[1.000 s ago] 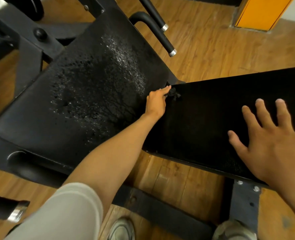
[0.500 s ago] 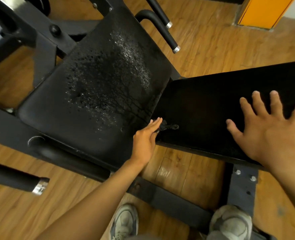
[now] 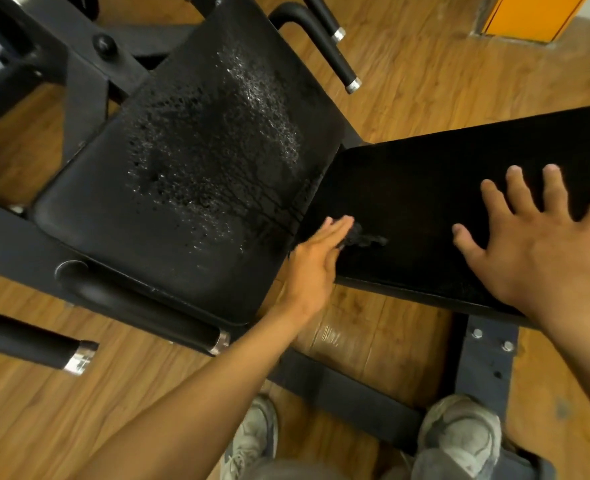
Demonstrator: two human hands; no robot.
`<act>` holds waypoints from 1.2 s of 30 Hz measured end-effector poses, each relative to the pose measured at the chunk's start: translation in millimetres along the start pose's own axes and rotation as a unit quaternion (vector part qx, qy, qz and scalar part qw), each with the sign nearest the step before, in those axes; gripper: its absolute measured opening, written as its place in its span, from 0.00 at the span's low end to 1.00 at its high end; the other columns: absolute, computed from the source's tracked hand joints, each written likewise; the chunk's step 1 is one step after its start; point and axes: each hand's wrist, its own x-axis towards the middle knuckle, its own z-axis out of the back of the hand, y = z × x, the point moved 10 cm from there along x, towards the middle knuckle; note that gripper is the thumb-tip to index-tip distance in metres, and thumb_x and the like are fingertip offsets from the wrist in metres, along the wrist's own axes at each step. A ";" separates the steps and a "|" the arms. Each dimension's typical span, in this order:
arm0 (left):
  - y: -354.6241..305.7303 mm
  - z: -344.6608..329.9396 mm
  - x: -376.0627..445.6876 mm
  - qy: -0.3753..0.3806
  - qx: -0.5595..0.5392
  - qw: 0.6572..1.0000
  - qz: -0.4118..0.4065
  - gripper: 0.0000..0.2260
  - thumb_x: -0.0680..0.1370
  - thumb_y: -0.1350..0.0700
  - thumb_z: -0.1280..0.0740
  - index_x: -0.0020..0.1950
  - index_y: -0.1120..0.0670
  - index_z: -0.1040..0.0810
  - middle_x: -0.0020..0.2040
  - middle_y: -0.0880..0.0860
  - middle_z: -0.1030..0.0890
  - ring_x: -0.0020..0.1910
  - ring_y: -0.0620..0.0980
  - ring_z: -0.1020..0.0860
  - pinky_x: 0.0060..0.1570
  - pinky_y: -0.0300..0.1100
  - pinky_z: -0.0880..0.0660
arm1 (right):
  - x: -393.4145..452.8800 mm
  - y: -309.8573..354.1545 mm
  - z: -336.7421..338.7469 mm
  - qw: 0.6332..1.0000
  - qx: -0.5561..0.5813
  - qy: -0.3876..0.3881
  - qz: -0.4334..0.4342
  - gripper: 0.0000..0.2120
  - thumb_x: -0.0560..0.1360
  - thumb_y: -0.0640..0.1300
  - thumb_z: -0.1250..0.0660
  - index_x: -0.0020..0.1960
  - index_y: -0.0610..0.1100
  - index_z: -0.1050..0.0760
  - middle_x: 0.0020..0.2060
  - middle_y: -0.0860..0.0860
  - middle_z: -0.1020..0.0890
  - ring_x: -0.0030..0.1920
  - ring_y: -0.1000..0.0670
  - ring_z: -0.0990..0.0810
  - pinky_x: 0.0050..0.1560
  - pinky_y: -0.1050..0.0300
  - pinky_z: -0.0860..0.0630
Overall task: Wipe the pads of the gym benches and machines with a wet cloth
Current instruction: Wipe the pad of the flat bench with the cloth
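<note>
Black cloth (image 3: 364, 239), small and crumpled, lies on the flat bench pad (image 3: 425, 188) under the straight fingertips of the left hand (image 3: 316, 261), which presses it down near the pad's left end. To the right, the right hand (image 3: 543, 247) rests flat on the same pad, fingers spread apart. Left of both, the tilted seat pad (image 3: 189, 188) glistens with droplets. Two grey shoes (image 3: 460, 427) stand near on the wooden floor (image 3: 425, 74).
</note>
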 end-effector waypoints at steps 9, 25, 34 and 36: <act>-0.4 -6.4 -3.1 0.025 -0.046 0.999 0.013 0.25 0.82 0.72 0.39 0.77 0.56 0.28 0.75 0.50 0.28 0.79 0.45 0.37 0.77 0.47 0.35 | -3.4 -1.1 7.7 0.999 0.039 -0.007 0.005 0.34 0.81 0.58 0.62 0.80 0.45 0.39 0.80 0.42 0.39 0.81 0.37 0.45 0.74 0.26 0.51; 19.4 7.3 -6.6 -0.073 0.047 0.991 0.106 0.21 0.84 0.67 0.38 0.76 0.54 0.27 0.74 0.52 0.26 0.78 0.48 0.34 0.75 0.48 0.33 | -5.3 -1.7 8.9 0.999 0.046 0.002 -0.002 0.29 0.84 0.56 0.55 0.80 0.43 0.41 0.80 0.41 0.40 0.81 0.38 0.47 0.76 0.26 0.52; -111.0 -54.8 7.1 0.067 0.058 0.991 -0.100 0.23 0.84 0.65 0.37 0.79 0.54 0.31 0.76 0.51 0.28 0.79 0.52 0.36 0.75 0.51 0.33 | -10.6 -31.3 15.7 0.993 0.041 0.111 0.004 0.30 0.84 0.61 0.55 0.83 0.53 0.52 0.83 0.49 0.52 0.82 0.45 0.56 0.79 0.35 0.58; -129.6 -64.3 14.9 0.079 0.059 0.990 -0.099 0.23 0.84 0.64 0.37 0.79 0.54 0.32 0.77 0.52 0.28 0.79 0.53 0.37 0.75 0.54 0.33 | -18.0 -60.5 26.1 0.992 0.035 0.120 -0.023 0.29 0.85 0.61 0.55 0.83 0.53 0.53 0.83 0.49 0.53 0.82 0.45 0.56 0.79 0.35 0.59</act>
